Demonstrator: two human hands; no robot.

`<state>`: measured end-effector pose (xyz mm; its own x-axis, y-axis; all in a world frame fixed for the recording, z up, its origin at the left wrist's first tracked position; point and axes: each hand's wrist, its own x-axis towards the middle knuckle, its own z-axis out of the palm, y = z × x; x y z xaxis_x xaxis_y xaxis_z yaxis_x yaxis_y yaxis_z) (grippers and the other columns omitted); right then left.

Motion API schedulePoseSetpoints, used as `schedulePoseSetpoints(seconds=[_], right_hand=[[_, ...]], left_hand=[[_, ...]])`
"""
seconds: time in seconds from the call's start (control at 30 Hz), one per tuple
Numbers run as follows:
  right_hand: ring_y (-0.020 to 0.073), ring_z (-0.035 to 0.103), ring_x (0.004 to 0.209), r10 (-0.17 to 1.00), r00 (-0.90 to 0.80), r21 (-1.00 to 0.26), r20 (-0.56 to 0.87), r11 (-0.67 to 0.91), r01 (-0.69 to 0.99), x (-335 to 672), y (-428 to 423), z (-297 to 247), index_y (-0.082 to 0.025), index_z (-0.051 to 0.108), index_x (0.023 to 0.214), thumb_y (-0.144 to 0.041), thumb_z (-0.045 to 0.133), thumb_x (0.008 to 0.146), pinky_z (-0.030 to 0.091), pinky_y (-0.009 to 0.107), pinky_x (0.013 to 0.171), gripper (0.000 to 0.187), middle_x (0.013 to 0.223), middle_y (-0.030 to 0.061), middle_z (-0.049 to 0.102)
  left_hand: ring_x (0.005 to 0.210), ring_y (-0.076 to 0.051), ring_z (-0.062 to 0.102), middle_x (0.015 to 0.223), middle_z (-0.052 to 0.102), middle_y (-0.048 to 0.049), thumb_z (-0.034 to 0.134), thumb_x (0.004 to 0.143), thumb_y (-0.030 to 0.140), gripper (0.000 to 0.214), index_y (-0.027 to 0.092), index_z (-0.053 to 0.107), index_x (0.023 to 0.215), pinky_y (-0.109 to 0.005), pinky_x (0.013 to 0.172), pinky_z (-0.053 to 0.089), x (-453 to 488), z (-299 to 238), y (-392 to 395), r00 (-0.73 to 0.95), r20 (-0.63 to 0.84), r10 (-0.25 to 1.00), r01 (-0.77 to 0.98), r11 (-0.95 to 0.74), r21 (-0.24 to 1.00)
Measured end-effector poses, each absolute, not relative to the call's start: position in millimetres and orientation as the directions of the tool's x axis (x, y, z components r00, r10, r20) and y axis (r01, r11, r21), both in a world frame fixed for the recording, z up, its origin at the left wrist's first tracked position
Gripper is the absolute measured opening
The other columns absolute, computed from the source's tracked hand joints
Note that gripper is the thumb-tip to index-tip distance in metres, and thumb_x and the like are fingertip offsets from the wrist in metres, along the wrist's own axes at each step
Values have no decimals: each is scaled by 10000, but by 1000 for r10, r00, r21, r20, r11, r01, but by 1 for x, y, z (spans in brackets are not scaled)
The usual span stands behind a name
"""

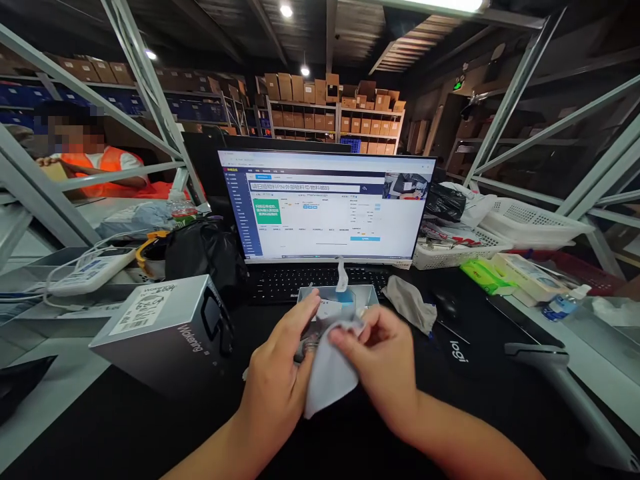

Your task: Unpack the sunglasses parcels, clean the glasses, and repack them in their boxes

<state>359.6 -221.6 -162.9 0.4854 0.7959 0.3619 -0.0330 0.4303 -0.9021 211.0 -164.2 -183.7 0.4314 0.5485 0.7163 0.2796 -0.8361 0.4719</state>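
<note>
My right hand (387, 367) pinches a pale grey cloth (333, 377) that hangs down between my two hands. My left hand (280, 363) is curled around a small, partly shiny object, mostly hidden by the cloth and fingers, so its kind cannot be told. Just beyond my fingers is an open grey box (367, 295) with a white tag (342, 277) standing up from it. A grey fabric pouch (410, 305) lies to the right of the box. Left of my hands stands a grey product box (155, 337) with a white barcode label on top.
A monitor (320, 227) and a black keyboard (273, 285) stand behind the open box. On the right are a mouse (445, 305), a barcode scanner (565, 380), a spray bottle (565, 303) and white baskets (525, 223). A black bag (203, 257) sits left. A person in an orange vest (113, 163) sits farther back.
</note>
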Motion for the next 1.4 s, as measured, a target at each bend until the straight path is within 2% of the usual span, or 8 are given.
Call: schedulePoseSetpoints(seconds=[0.13,0.33,0.47,0.63,0.77,0.9,1.23,1.4], right_hand=[[115,453,530,747,447,-868,492,458,190,352,-228,-167,-214,455,503,-278,878,658,385,254,519,456,519,-44,490],[68,436,490,945,292,-921,149,240,-308,391,-220,-141,-198,443,558,-298,966,502,379,201,481,535,540,-67,530],[55,431,488,964,240,-904,115,202,-377,406,-212,-135,-194,418,572,-291,965,526,375,182,477,557,539,-78,512],[67,442,475,878,433,-933,205,309,-184,444,-218,-125,-200,461,608,-340,953,568,379,188,450,513,556,-75,509],[75,489,574,469,740,-765,482,637,95,480,-231,-115,-201,513,691,-313,929,628,468,201,571,435,673,-76,514],[82,510,675,250,722,-626,645,716,311,474,-243,-112,-204,569,764,-253,903,687,493,222,719,347,758,-63,510],[142,678,744,414,617,-726,670,540,426,427,-269,-124,-228,689,935,-165,850,764,550,271,706,243,852,-2,710],[244,721,990,532,158,-485,832,558,673,406,-257,-137,-314,763,1023,-87,741,838,531,472,989,294,998,19,784]], left_hand=[[1310,-232,602,1510,544,-54,537,956,167,633,328,354,1540,-371,1104,519,208,-182,-165,437,706,558,249,-829,501],[1372,-180,540,1527,529,-20,473,912,79,635,307,416,1502,-327,1166,437,207,-166,-161,577,704,414,205,-908,366],[1394,-178,516,1550,501,-18,467,889,64,644,310,435,1484,-339,1174,423,202,-157,-156,649,655,387,190,-916,353],[1404,-225,508,1551,498,-6,502,909,137,568,348,510,1435,-401,1166,439,182,-145,-148,630,598,496,274,-862,427],[1379,-234,536,1514,540,1,527,909,173,533,359,557,1407,-410,1154,451,173,-140,-143,631,571,525,264,-838,478],[1324,-207,588,1440,614,2,539,902,176,494,327,601,1368,-369,1146,459,177,-139,-144,628,583,515,216,-835,505],[1171,-214,693,1263,728,-15,532,865,173,448,268,668,1282,-333,1035,554,180,-139,-151,588,584,560,254,-813,524],[1205,-215,674,1289,714,-34,541,924,222,417,246,615,1335,-324,1048,543,182,-144,-154,587,614,528,274,-843,464]])
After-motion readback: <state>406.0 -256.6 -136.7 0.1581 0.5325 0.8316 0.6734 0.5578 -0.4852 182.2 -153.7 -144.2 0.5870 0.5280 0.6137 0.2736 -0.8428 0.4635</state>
